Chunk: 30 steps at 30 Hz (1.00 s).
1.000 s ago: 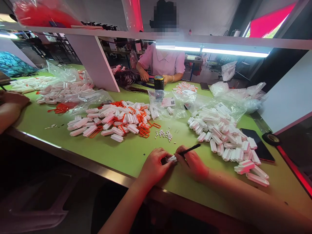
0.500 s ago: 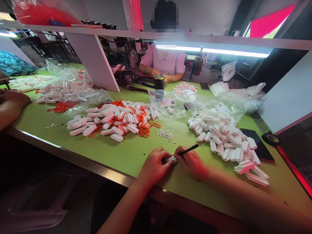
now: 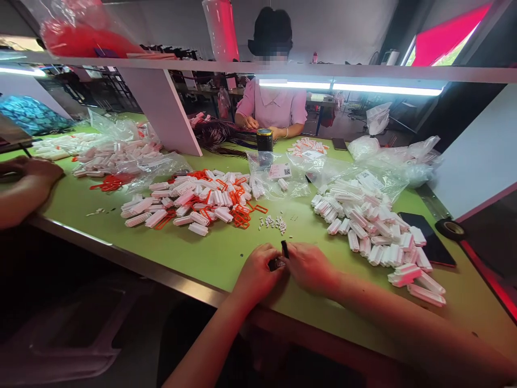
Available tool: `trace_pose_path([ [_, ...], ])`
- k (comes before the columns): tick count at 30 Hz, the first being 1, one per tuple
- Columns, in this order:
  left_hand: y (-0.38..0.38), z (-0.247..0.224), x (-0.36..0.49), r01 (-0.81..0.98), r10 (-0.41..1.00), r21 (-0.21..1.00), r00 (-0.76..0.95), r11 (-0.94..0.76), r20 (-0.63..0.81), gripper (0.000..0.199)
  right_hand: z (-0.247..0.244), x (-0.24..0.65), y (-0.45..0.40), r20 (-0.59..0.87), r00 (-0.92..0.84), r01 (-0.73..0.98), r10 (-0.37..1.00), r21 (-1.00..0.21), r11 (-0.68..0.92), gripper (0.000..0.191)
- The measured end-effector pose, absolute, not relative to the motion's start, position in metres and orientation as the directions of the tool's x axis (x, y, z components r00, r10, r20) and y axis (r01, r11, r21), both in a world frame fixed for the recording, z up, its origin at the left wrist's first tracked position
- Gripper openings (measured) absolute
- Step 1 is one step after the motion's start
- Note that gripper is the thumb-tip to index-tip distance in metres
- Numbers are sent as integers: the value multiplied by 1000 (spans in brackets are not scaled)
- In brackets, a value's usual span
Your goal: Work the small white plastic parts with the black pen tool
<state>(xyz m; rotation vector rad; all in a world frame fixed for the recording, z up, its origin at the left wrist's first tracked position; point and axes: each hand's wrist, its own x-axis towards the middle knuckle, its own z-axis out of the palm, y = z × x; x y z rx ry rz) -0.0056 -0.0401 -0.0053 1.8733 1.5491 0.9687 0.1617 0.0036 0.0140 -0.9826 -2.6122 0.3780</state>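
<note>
The metal-trimmed front edge of the pale green tabletop runs slantwise beneath your forearms, with your hands just inside it. Your left hand has its thumb and fingers drawn narrow around a small white plastic block, mostly hidden in the grip. Your right hand meets it there, fingers closed on a slim black rod-like tool that points upward; you cannot tell whether its lower end touches the block. Green surface stretches to the left of your left hand, and a narrower band separates your right hand from the heap of white ribbed plastic housings. Just beyond your fingers lie tiny white pegs; left of them, white housings mixed with thin orange frames. By the right edge, a flat black device sits near a black tape roll. At far left rests a co-worker's hand. Farther back come a clear labelled bag, a black can with a gold rim and a white divider panel. Across the table sits a person in a pink shirt, behind a lit tube lamp under a long shelf.
</note>
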Motion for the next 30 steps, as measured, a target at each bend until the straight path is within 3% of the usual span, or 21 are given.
trace_pose_path([
  [5,-42,-2,-6,607,973,762,103,-225,205,7,2,177,3,326,-553,450,767,-658,604,19],
  [8,-42,-3,-6,608,972,760,97,-229,215,10,-3,182,5,370,-487,358,791,-742,567,20],
  [23,-42,1,-5,604,973,764,102,-227,209,10,-3,181,2,356,-513,398,781,-708,584,15],
  [30,-41,-1,-6,600,972,767,98,-228,212,8,2,177,1,312,-555,509,771,-605,612,14],
])
